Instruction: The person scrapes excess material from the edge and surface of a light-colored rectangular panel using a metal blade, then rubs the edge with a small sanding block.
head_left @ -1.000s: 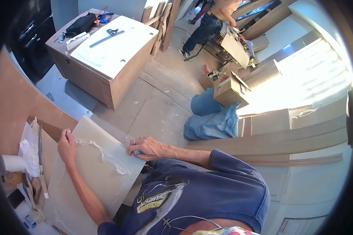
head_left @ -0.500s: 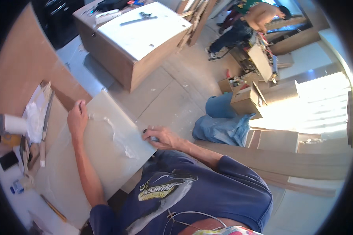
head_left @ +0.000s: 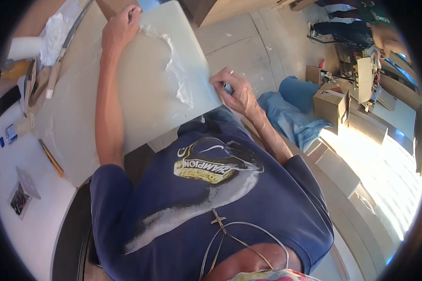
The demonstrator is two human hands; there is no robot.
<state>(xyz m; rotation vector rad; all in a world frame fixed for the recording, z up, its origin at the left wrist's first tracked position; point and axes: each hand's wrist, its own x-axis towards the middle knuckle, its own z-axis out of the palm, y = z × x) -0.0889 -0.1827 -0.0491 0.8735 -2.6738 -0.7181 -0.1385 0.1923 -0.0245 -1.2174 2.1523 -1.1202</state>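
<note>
A pale, smooth panel (head_left: 145, 103) lies in front of me, with a crumpled strip of whitish film (head_left: 173, 65) curving across it. My left hand (head_left: 119, 33) is at the panel's far edge, its fingers curled closed; whatever they may hold is mostly hidden. At the panel's right edge, my right hand (head_left: 241, 96) is closed around a small grey-blue object (head_left: 227, 87) with a rounded end, its kind unclear. A ring shows on one finger of that hand.
On the left lie a white roll (head_left: 24, 48), crumpled white material (head_left: 55, 37), a phone (head_left: 8, 101) and a yellow-handled tool (head_left: 51, 158). To the right are a blue bag (head_left: 290, 119) and a cardboard box (head_left: 330, 105). Other people (head_left: 347, 33) stand at the far right.
The view has tilted down and turned, so the panel and both hands appear higher. My right hand stays by the panel's right edge and my left at its far edge.
</note>
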